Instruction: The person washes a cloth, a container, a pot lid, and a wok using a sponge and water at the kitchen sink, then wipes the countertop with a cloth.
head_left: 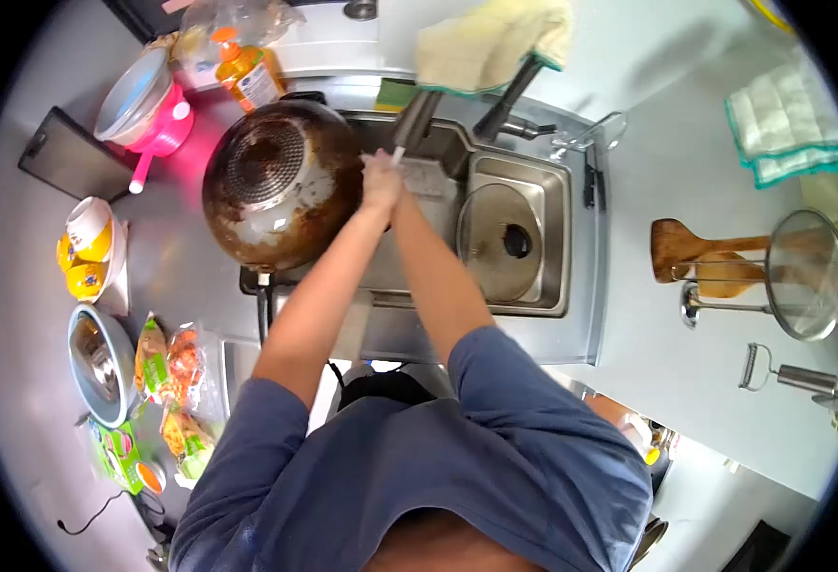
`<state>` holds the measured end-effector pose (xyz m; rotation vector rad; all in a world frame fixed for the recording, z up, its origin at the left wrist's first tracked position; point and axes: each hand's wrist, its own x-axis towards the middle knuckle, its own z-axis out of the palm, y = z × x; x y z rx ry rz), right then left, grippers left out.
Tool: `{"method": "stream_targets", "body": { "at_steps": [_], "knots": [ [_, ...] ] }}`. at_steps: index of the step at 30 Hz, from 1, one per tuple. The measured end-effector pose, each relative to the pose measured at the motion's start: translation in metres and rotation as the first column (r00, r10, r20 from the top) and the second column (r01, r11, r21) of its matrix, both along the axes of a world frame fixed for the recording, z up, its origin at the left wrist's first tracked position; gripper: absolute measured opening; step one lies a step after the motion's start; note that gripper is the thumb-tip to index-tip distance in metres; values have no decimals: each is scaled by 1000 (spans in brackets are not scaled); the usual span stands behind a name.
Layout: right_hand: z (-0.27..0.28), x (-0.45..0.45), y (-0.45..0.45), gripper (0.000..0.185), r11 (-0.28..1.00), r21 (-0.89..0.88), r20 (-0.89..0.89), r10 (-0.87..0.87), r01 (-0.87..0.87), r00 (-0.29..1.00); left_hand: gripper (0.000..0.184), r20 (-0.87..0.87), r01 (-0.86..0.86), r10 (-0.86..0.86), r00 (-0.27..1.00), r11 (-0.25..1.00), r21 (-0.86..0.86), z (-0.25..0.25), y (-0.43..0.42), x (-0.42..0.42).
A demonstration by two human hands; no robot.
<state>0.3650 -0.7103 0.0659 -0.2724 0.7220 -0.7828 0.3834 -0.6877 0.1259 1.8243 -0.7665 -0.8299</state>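
Note:
My left hand (378, 183) and my right hand (399, 181) are pressed together under the faucet (417, 116), over the larger left basin. A thin white stream of water meets them. Their fingers overlap and look smeared, so I cannot make out whether they are open or closed, or whether anything is between them. Just left of my hands, a big dark wok (280, 224) rests upside down over the basin's left side, its scorched, ridged base facing up. In the smaller right basin (554, 276) sits a round glass lid (497, 214) with a black knob.
Left of the wok stand an orange soap bottle (249, 78), a pink-handled strainer (166, 129) and a blue-grey bowl (104, 381). Bagged food (185, 367) lies nearby. A cloth (490, 43) hangs over the faucet area. Wooden spatulas (674, 250) and a sieve (805, 275) hang at right.

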Motion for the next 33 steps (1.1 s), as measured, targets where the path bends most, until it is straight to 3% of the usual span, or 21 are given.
{"method": "stream_targets", "body": {
  "at_steps": [1, 4, 6, 7, 10, 11, 12, 13, 14, 16, 18, 19, 20, 21, 22, 23, 26, 28, 30, 31, 33],
  "knots": [
    [5, 0, -2, 40, 1000, -22, -33, 1, -2, 999, 38, -107, 82, -75, 991, 995, 57, -26, -11, 7],
    [15, -21, 0, 42, 991, -124, -178, 33, -56, 984, 34, -198, 8, 9, 980, 996, 85, -7, -16, -10],
    [24, -40, 4, 43, 956, -256, -302, 63, -144, 951, 35, -579, 20, 75, 812, 988, 156, 4, -32, 0],
    [26, -51, 2, 44, 919, -339, -373, 66, -202, 926, 29, -532, 87, 60, 844, 965, 246, 6, -39, 7],
    [36, -101, -25, 46, 622, -697, -553, -148, -358, 820, 21, -857, -59, 63, 511, 998, 38, 9, -39, 15],
    [53, -126, -39, 57, 612, -597, -735, -157, -519, 660, 21, -858, -72, 62, 510, 997, 29, 14, -40, 13],
    [60, -141, -63, 61, 661, -585, -803, -391, -470, 450, 19, -809, -17, 59, 585, 998, 61, 17, -37, 12],
    [65, -156, -88, 67, 730, -560, -825, -534, -392, 183, 18, -754, 29, 54, 654, 995, 96, 19, -36, 11],
    [55, -171, -109, 81, 630, -699, -672, -740, -336, 9, 14, -691, -71, 133, 711, 991, 117, 13, -35, 8],
    [72, -199, -139, 88, 703, -613, -696, -696, -360, -175, 12, -644, -112, 124, 755, 992, 59, 8, -26, 0],
    [69, -227, -174, 50, 709, -688, -723, -653, -155, 226, 14, -402, -96, 107, 909, 994, 47, 11, -17, -5],
    [60, -241, -194, 42, 776, -575, -817, -559, -259, 138, 16, -203, -75, 98, 974, 990, 118, 13, -14, -9],
    [83, -243, -179, 29, 758, -588, -807, -526, -282, 269, 19, -176, -39, 66, 982, 988, 151, 20, -5, -14],
    [69, -244, -185, 24, 703, -669, -743, -625, -242, 239, 21, -118, 41, -24, 993, 989, 140, 17, 4, -17],
    [68, -243, -181, 26, 600, -732, -673, -710, -322, 206, 25, -58, 116, -110, 992, 985, 130, 10, 11, -20],
    [66, -244, -177, 30, 589, -767, -641, -690, -255, 335, 26, 47, 243, -248, 968, 966, 91, 0, 21, -25],
    [79, -242, -154, 36, 594, -744, -667, -638, -305, 384, 27, 77, 155, -176, 981, 963, 219, -24, 37, -49],
    [83, -242, -137, 38, 602, -707, -707, -614, -371, 351, 34, 324, 366, -459, 827, 877, 310, -57, 35, -62],
    [97, -217, -82, 39, 536, -751, -657, -541, -386, 526, 40, 431, 390, -469, 771, 883, 262, -29, 48, -78],
    [114, -201, -51, 37, 459, -769, -637, -495, -445, 590, 43, 343, 470, -569, 748, 818, 332, 18, 53, -75],
    [153, -171, 6, 36, 361, -781, -624, -412, -510, 664, 42, 377, 519, -535, 756, 841, 151, 71, 61, -74]
  ]
}}
